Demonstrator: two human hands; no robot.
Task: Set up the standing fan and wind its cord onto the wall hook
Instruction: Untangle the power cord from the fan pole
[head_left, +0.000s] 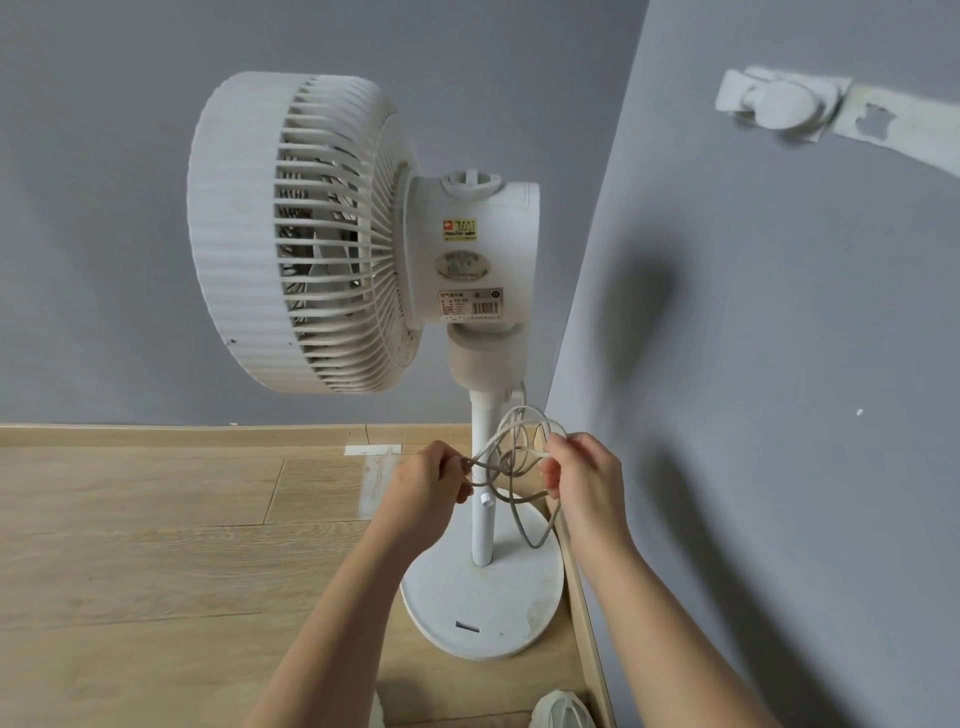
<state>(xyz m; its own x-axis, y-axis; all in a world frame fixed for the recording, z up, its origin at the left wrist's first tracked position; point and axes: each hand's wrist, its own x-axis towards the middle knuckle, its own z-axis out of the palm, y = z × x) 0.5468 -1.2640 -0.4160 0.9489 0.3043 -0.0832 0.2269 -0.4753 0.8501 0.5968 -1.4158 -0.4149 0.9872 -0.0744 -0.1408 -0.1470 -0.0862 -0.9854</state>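
Observation:
A white standing fan (322, 234) stands upright on its round base (483, 608) in the corner, its head turned left. Its grey-white cord (511, 457) hangs in loose tangled loops beside the pole (483, 519). My left hand (428, 483) pinches the loops on the left of the pole. My right hand (584, 475) grips the loops on the right. A white wall hook (779, 101) is stuck high on the right wall, well above both hands, with nothing on it.
Grey walls meet in the corner right behind the fan. A wooden skirting board (584, 597) runs along the right wall. The wooden floor (156, 545) stretches to the left. A white shoe (563, 709) shows at the bottom edge.

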